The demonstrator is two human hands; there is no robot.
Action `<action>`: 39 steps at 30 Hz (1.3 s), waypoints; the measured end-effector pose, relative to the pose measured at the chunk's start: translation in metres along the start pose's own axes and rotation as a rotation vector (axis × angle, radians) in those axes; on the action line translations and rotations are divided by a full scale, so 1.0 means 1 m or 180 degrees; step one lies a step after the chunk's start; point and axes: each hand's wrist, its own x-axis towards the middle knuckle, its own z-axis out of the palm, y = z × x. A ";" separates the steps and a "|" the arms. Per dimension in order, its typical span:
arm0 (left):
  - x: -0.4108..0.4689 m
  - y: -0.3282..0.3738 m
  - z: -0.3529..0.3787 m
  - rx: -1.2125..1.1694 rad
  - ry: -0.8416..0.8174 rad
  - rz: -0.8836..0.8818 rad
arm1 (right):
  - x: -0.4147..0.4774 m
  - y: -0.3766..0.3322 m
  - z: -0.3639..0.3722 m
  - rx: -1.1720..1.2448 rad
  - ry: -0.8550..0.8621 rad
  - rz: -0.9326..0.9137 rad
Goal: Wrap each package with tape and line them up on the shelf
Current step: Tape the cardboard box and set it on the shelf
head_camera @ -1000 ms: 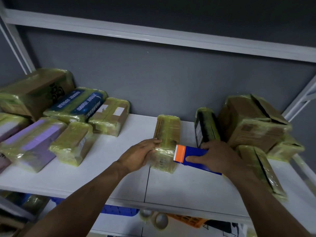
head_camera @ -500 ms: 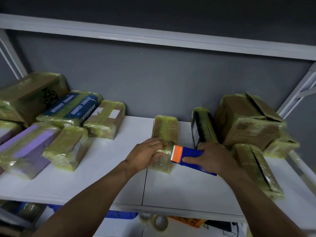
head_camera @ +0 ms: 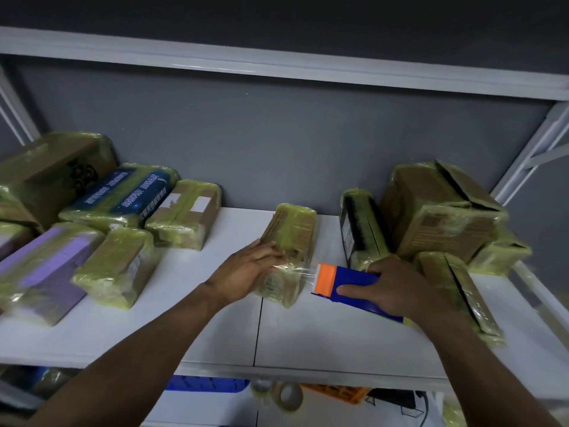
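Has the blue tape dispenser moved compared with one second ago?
Yes. The tape dispenser shifted slightly right, away from the shelf seam, leaving a gap to the package.

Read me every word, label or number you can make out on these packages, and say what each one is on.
Nothing here reads clearly.
Blue package: white characters, too blurred.
Right carton: printed label, too small.
Black package: white side label, too small.
Middle package: brown print, too blurred.
Left carton: black graphic, no readable words.
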 end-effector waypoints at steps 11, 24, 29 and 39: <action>0.005 0.009 0.004 -0.0194 -0.0114 -0.0184 | -0.015 0.024 -0.005 -0.0368 0.0087 0.0133; 0.013 0.031 0.015 -0.0074 -0.0074 -0.0727 | 0.027 0.006 0.034 -0.0561 0.0007 0.0341; 0.009 0.032 0.029 -0.0402 0.0179 -0.0735 | 0.036 -0.002 0.048 -0.0617 0.0001 0.0436; 0.009 0.038 0.029 -0.0617 0.0222 -0.0721 | 0.052 -0.023 0.059 -0.0781 0.0097 0.0296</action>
